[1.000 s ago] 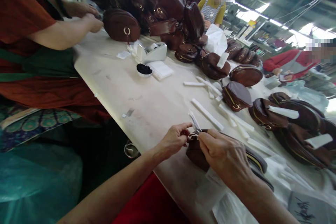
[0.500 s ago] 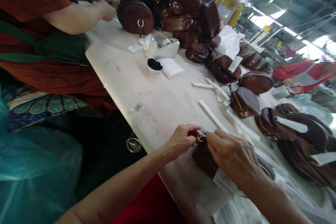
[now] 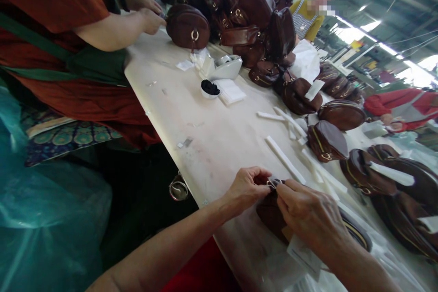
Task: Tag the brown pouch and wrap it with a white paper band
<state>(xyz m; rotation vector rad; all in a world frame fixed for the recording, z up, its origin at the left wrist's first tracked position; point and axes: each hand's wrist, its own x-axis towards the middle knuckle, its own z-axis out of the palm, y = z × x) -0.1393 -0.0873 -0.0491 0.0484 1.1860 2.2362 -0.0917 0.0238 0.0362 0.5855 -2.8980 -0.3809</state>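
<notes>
A dark brown leather handbag (image 3: 272,214) lies at the near edge of the table, partly covered by my right hand. At its upper end is a small shiny metal ring (image 3: 273,183) with something greyish beside it. My left hand (image 3: 248,187) pinches the left side of this ring between thumb and fingers. From the other side, my right hand (image 3: 304,203) is closed at the ring, its fingertips against the bag's end; exactly what they grip is hidden. A white paper tag (image 3: 304,255) hangs below my right wrist, and the bag's zip edge shows beyond it.
White strips (image 3: 284,159) lie just past my hands. Farther off are a small bowl of black material (image 3: 210,89), folded white sheets (image 3: 231,91) and a heap of brown bags (image 3: 255,2). More bags (image 3: 328,140) line the right. A co-worker's hands (image 3: 152,16) are at upper left.
The view has shifted slightly, so everything sits a little further right and lower. My left fingers have changed their hold at the ring, and the greyish bit beside it now shows more.
</notes>
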